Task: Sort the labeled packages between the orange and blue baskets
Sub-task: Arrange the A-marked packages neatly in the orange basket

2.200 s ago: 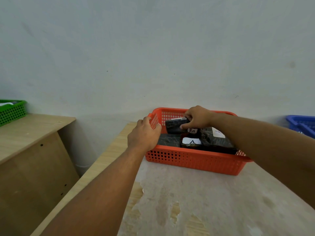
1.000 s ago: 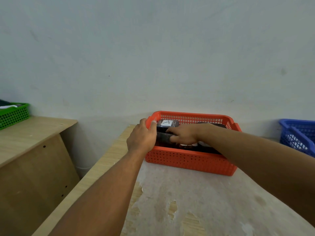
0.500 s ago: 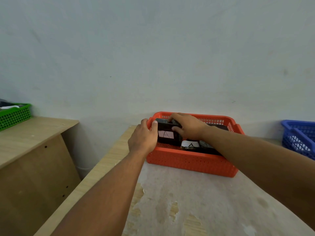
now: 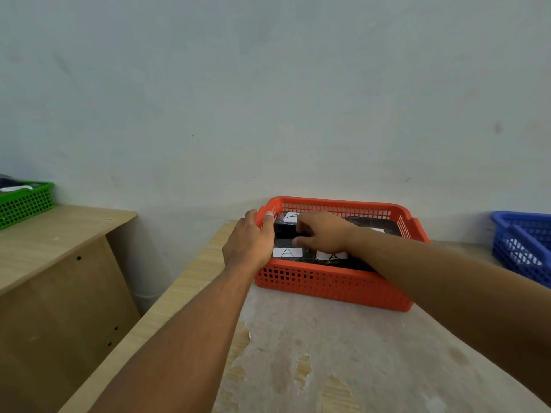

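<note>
A pale, bare wall (image 4: 268, 99) fills the upper half of the view, and below it a worn desk (image 4: 328, 353) carries the orange basket (image 4: 331, 286), which stands against the wall. The left hand (image 4: 249, 244) grips the orange basket's near-left corner, thumb hooked over the rim and fingers wrapped down the outer wall, the forearm reaching straight in from the lower left. The right hand (image 4: 323, 234) reaches down into the orange basket from the right, wrist bent, its fingers closed on a black package (image 4: 284, 228) at the back-left of the basket; that package bears a white label marked "A". More black packages lie flat in the basket: one with an "A" label (image 4: 287, 253) at the front-left, and another (image 4: 372, 226) toward the back-right. The blue basket (image 4: 521, 245) stands well to the right of the orange basket. A green basket (image 4: 25, 204) sits on a lower wooden cabinet (image 4: 59, 248) far to its left
</note>
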Demonstrator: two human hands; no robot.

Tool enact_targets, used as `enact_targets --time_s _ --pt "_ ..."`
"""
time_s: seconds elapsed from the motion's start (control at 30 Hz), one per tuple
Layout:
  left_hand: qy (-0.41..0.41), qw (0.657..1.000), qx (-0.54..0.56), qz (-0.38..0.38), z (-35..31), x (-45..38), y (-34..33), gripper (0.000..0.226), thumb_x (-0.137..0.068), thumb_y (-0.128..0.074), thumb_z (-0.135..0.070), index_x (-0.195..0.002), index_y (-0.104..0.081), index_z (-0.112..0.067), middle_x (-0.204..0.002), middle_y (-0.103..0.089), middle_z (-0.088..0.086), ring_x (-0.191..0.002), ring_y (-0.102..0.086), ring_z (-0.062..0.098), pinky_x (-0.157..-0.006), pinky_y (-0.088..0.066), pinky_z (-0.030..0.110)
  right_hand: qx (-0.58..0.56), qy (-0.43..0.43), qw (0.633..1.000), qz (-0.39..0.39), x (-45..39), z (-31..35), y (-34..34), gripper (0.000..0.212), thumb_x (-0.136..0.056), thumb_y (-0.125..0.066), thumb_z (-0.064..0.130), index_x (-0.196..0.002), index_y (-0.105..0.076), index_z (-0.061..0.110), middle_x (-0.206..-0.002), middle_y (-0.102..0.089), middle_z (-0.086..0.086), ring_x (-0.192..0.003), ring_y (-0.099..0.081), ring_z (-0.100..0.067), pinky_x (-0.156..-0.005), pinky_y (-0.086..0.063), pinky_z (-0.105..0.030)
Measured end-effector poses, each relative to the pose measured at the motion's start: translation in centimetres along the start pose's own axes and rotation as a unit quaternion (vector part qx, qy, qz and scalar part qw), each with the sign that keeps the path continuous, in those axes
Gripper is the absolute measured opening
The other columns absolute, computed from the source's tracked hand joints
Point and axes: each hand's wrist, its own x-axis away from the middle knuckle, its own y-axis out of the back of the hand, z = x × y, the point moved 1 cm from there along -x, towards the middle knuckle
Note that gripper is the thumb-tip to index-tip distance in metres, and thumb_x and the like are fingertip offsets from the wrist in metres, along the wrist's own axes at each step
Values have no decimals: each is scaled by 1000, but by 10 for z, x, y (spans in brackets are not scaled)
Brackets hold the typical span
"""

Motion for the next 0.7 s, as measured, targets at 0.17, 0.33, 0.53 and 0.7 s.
enact_targets --time_s 0.17,0.33,0.53,0.7 --pt "-5 1000 20 -3 0 -2 1 59 -95 -21 -59 -129 -54 -23 -119 -64 5 -104 -59 26 -86 -50 46 22 29 997 70 5 5 -5 38 -86 -66 54 -106 -64 23 -106 -61 4 -94 -57 -14 -81 -50 -31" --pt "6 999 34 -10 -1 1 4 45 -98 -27 -47 -121 -58 -25 -96 -62 1 -85 -59 23 -77 -55 42 -11 0 995 95 11 11 7 37 -100 -49 46 -114 -66 16 -107 -65 -1 -96 -60 -15 -86 -50 -35" --pt "20 998 43 -38 -1 3 4 29 -97 -34 -36 -104 -61 -27 -85 -60 -3 -63 -50 9 -56 -44 27 -74 -62 995 -31 57 -16 44 26 -99 -43 17 -109 -67 17 -104 -64 2 -84 -58 -8 -67 -42 -23" --pt "57 997 47 -39 -8 12 11 38 -98 -34 -37 -119 -61 -21 -106 -65 7 -83 -57 24 -75 -53 39 -62 -94 989 -93 116 -34 73 24 -93 -47 19 -104 -68 20 -101 -66 5 -90 -57 -12 -70 -40 -24"
